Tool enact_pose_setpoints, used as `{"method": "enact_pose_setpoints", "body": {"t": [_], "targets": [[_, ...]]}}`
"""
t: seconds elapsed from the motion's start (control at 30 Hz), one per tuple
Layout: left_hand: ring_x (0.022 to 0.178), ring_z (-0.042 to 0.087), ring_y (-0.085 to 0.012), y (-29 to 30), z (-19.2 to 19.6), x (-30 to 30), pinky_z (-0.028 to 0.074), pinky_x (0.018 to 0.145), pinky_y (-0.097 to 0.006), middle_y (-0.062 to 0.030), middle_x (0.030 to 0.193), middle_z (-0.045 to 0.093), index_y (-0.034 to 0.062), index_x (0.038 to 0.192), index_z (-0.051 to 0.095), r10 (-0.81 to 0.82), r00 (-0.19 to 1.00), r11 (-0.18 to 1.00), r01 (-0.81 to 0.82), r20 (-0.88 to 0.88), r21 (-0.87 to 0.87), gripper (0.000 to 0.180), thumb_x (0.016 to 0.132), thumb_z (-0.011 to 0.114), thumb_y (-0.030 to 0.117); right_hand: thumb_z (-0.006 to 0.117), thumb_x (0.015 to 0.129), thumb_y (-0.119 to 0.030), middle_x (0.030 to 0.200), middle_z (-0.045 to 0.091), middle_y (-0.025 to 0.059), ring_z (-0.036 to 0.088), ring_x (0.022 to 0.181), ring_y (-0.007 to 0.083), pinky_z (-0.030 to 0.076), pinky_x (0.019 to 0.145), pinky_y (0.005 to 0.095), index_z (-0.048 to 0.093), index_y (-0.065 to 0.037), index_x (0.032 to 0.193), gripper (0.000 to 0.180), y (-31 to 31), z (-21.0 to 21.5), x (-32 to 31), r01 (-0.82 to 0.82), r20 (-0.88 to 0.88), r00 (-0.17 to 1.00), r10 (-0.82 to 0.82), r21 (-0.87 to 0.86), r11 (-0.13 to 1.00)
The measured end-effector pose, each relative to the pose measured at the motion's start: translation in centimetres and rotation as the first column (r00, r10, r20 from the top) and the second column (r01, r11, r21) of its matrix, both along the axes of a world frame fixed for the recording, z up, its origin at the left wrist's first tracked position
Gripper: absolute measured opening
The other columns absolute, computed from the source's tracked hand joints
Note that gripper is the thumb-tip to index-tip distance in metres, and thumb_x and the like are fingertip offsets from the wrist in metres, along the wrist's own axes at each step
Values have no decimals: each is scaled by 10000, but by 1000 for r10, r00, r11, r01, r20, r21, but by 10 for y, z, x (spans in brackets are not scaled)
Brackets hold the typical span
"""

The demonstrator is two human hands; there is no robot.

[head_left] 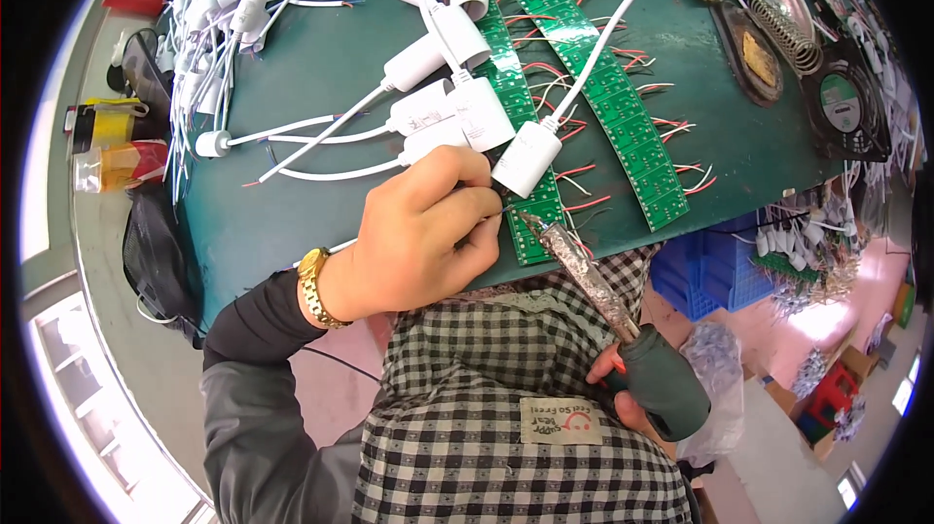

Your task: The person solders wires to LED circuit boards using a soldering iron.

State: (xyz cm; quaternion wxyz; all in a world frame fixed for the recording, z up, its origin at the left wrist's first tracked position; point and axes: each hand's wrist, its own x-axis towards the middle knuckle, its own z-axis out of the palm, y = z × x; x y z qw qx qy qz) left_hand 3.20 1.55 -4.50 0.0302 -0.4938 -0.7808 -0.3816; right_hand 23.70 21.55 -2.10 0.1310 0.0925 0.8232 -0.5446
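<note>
Green covers the workbench [321,67], and the person's left hand [418,237] is curled tight at its near edge, fingertips pinching thin wires against the end of a green circuit strip [530,203]. A gold watch [313,286] sits on that wrist. Just right of the pinch lies a white plastic housing [527,159], its cable running up and away across the bench. The tip of a soldering iron [584,276] touches the strip right beside the pinching fingers; its shaft, crusted with grey residue, slants down to a dark green handle. The right hand [623,393] is wrapped around that handle, below and to the right of the pinch, mostly hidden by the handle and the checked apron. A second green strip [623,106] lies further right, red and white wires fanning from both. More white housings [443,110] crowd above the left hand. Well off to the upper right stands a coiled iron stand [793,33].
</note>
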Motion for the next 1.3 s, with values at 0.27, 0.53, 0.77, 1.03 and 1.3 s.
{"method": "enact_pose_setpoints", "body": {"t": [0.27,0.53,0.77,1.03,1.3], "targets": [[663,544,-214,1,-2,-1,453,562,-304,-90,876,515,19,778,606,-28,999,1000,28,23,1,195,611,663,-64,640,812,-66,732,677,123,645,623,165,518,557,267,653,75,915,175,-3,-38,25,286,88,958,-273,-378,881],[639,537,-208,3,-3,-1,448,538,-301,-85,857,517,21,766,611,-14,1000,1000,14,11,12,197,599,663,-70,677,736,-87,727,683,65,640,598,141,485,525,252,681,-18,869,150,-6,-23,17,277,105,960,-261,-184,943],[633,534,-209,4,-5,-1,449,535,-303,-80,851,521,21,760,610,-20,1000,999,20,5,25,198,591,669,-65,644,735,-193,771,597,90,580,683,239,461,627,328,563,-57,894,225,15,-20,20,-74,201,979,43,146,987],[648,548,-212,4,-4,-2,456,546,-307,-76,851,525,22,751,608,-21,1000,999,21,-8,39,182,599,675,-52,645,813,-144,891,554,159,582,840,261,493,740,388,451,1,1111,384,14,-27,36,293,285,946,-156,-544,786],[634,547,-211,3,-4,-3,454,539,-307,-71,843,529,25,739,603,-24,1000,999,24,-17,21,179,592,675,-45,594,703,95,1063,522,116,531,959,276,472,804,369,440,-190,1304,683,12,-31,33,28,-137,976,-167,-685,728]]}}
